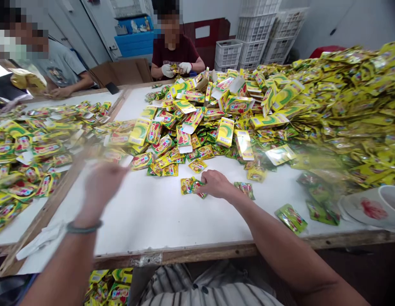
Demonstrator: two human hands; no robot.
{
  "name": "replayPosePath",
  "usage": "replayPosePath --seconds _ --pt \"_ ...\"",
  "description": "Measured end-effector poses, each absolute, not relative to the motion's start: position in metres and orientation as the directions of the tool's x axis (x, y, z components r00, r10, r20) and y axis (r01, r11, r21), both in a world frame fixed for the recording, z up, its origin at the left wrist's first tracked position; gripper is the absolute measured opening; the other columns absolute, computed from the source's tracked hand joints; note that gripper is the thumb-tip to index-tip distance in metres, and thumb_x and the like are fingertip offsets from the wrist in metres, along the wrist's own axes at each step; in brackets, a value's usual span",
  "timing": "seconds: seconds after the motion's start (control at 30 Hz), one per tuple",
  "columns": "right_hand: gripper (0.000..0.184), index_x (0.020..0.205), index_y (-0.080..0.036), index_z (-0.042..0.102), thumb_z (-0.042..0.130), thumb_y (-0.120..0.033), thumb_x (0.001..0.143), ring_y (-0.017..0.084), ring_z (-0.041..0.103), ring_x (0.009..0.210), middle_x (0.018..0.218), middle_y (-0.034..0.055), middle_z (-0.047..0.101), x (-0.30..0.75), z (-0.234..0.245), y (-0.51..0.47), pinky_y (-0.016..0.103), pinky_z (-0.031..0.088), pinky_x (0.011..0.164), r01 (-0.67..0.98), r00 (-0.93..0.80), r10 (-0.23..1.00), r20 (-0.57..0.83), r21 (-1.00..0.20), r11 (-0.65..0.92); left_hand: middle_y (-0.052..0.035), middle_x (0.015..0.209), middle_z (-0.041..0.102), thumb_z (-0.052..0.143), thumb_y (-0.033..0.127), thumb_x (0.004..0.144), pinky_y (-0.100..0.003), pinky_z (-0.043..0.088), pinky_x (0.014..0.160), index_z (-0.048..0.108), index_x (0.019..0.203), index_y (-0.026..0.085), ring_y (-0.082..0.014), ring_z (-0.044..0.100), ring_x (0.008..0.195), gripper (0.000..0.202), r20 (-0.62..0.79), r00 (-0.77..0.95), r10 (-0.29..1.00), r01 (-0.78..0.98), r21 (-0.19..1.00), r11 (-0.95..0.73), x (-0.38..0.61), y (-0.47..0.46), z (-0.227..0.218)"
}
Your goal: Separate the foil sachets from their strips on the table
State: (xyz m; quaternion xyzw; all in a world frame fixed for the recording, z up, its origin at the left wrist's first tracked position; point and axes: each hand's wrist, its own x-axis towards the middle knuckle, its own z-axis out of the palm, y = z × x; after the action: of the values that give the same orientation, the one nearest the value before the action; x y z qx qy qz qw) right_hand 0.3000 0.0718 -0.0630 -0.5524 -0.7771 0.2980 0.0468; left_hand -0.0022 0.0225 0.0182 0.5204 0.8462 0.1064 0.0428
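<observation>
My right hand (213, 183) is over the white tabletop (152, 212), its fingers on a small green sachet (199, 188) that overlaps a yellow sachet (186, 185). Whether the fingers grip the sachet or only press it, I cannot make out. Motion smears my left hand (104, 180), raised at the left near the wooden divider; its fingers are unclear. Close by it are blurred yellow boxes (120, 138). Beyond both hands lies a heap of small yellow cartons (225, 131), some with flaps open, mixed with sachets. Another green sachet (245, 190) lies behind my right wrist.
Wooden strips (63, 187) border the table, with more boxes (52, 148) left of the divider. A large sachet pile (350, 106) rises at right, near a white flowered tub (372, 208). Two people sit opposite, one with gloved hands (176, 69). White crates (256, 34) stand behind.
</observation>
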Motion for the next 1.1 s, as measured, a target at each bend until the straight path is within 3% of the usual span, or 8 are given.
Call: replayPosePath --seconds 0.1,0.3,0.37,0.5,0.67,0.9,1.0,1.1 --pt "0.026 0.07 -0.022 0.049 0.073 -0.032 0.073 0.016 0.051 0.064 0.068 -0.0005 0.058 0.3 -0.062 0.071 0.026 0.029 0.054 0.794 -0.406 0.88 -0.246 -0.572 0.206 -0.0077 0.075 0.069 0.059 0.059 0.076 -0.029 0.037 0.061 0.064 0.073 0.021 -0.0254 0.061 0.074 0.039 -0.146 -0.24 0.96 0.912 0.305 0.274 0.072 0.028 -0.033" --pt "0.015 0.075 -0.021 0.052 0.065 -0.028 0.078 0.013 0.046 0.064 0.068 -0.0035 0.055 0.306 -0.063 0.075 0.024 0.029 0.057 0.666 -0.372 0.923 -0.099 -0.721 0.191 -0.0128 0.095 0.064 0.071 0.043 0.072 -0.035 0.043 0.073 0.061 0.087 0.018 -0.0274 0.058 0.086 0.031 0.051 -0.161 0.986 0.84 0.532 0.109 0.121 0.039 -0.074" --pt "0.016 0.073 -0.021 0.053 0.066 -0.03 0.076 0.013 0.045 0.063 0.067 -0.0039 0.055 0.305 -0.062 0.075 0.024 0.03 0.058 0.613 -0.351 0.934 -0.072 -0.771 0.171 -0.0095 0.096 0.064 0.068 0.041 0.075 -0.034 0.044 0.074 0.061 0.09 0.018 -0.0223 0.058 0.081 0.027 0.105 -0.185 0.977 0.722 0.689 0.062 0.119 0.04 -0.072" --pt "0.015 0.075 -0.02 0.057 0.065 -0.032 0.074 0.012 0.046 0.062 0.066 -0.0039 0.055 0.299 -0.06 0.072 0.024 0.033 0.059 0.46 -0.397 0.917 -0.033 -0.872 0.168 -0.0017 0.07 0.063 0.067 0.049 0.075 -0.028 0.046 0.063 0.062 0.077 0.017 -0.0151 0.057 0.064 0.033 -0.092 -0.013 0.996 0.261 0.961 0.092 0.121 0.038 -0.071" --pt "0.023 0.074 -0.019 0.054 0.07 -0.035 0.067 0.012 0.047 0.061 0.065 -0.0041 0.055 0.294 -0.064 0.071 0.025 0.035 0.057 0.347 -0.407 0.912 -0.06 -0.933 0.094 -0.0002 0.068 0.065 0.077 0.046 0.066 -0.027 0.048 0.062 0.062 0.076 0.016 -0.0146 0.06 0.062 0.035 -0.159 -0.002 0.987 0.04 0.987 0.159 0.128 0.033 -0.076" --pt "0.046 0.08 -0.019 0.052 0.08 -0.044 0.054 0.013 0.053 0.068 0.074 -0.002 0.055 0.294 -0.066 0.078 0.028 0.043 0.065 -0.098 -0.431 0.892 -0.134 -0.976 -0.194 0.0023 0.064 0.061 0.077 0.038 0.069 -0.024 0.046 0.06 0.065 0.089 0.017 -0.0121 0.056 0.061 0.032 -0.081 -0.022 0.996 -0.011 0.997 0.081 0.125 0.032 -0.07" --pt "0.038 0.08 -0.02 0.051 0.075 -0.043 0.062 0.013 0.052 0.067 0.073 -0.0015 0.053 0.29 -0.064 0.074 0.029 0.044 0.066 -0.055 -0.343 0.938 -0.045 -0.996 -0.068 0.0027 0.064 0.06 0.079 0.038 0.067 -0.022 0.043 0.057 0.066 0.09 0.016 -0.0102 0.054 0.059 0.034 -0.124 -0.031 0.992 -0.064 0.99 0.122 0.126 0.031 -0.067" --pt "0.02 0.078 -0.021 0.05 0.064 -0.035 0.074 0.015 0.051 0.071 0.075 0.0008 0.054 0.284 -0.063 0.065 0.031 0.045 0.071 0.162 -0.23 0.955 0.187 -0.96 0.228 0.0006 0.067 0.062 0.082 0.041 0.061 -0.022 0.043 0.053 0.064 0.084 0.014 -0.0097 0.054 0.057 0.04 -0.289 -0.002 0.957 -0.19 0.94 0.284 0.127 0.03 -0.061"
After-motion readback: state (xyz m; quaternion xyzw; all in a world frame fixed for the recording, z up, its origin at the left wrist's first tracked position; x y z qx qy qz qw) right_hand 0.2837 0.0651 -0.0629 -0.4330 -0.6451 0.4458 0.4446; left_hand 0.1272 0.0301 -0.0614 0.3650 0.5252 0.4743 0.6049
